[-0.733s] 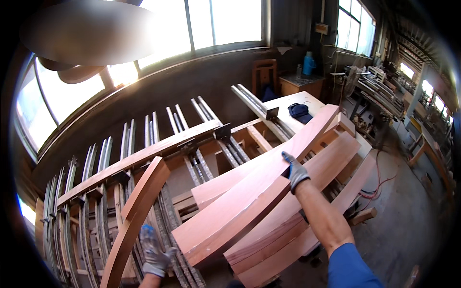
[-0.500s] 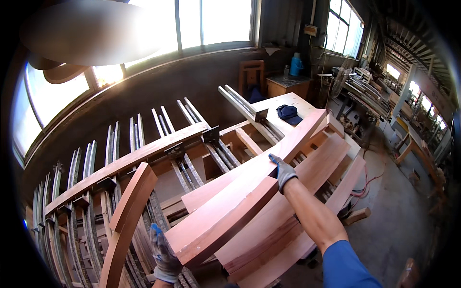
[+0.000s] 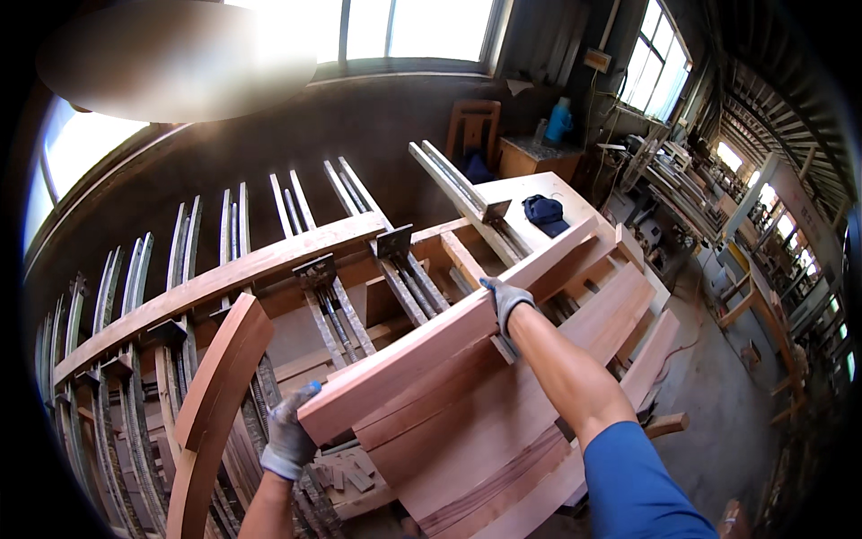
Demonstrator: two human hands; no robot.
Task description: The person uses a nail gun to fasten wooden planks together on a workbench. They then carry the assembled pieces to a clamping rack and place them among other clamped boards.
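Observation:
A long, gently curved reddish wooden board (image 3: 413, 359) lies on its edge across the metal clamp bars, its broad side toward me. My left hand (image 3: 292, 433), in a grey glove with blue fingertips, grips the near left end, the fingers over the top corner. Farther along, my right hand (image 3: 507, 305), gloved alike, holds its top edge with the fingers wrapped over; part of the grip is hidden. Below and to the right lie wide curved wooden panels (image 3: 476, 431). Left of my left hand stands a bent wooden piece (image 3: 220, 368) set across the clamps.
Rows of metal bar clamps (image 3: 126, 404) fill the left side, with a long wooden beam (image 3: 215, 265) over them. A dark cap (image 3: 544, 214) rests on a pale board at the back. Wood offcuts (image 3: 346, 472) lie below. A wooden cabinet (image 3: 539, 160) carries a blue flask (image 3: 558, 121).
The board has tipped from lying with its broad face up to standing on its edge. My left hand has come up onto its near end; my right hand has shifted slightly left.

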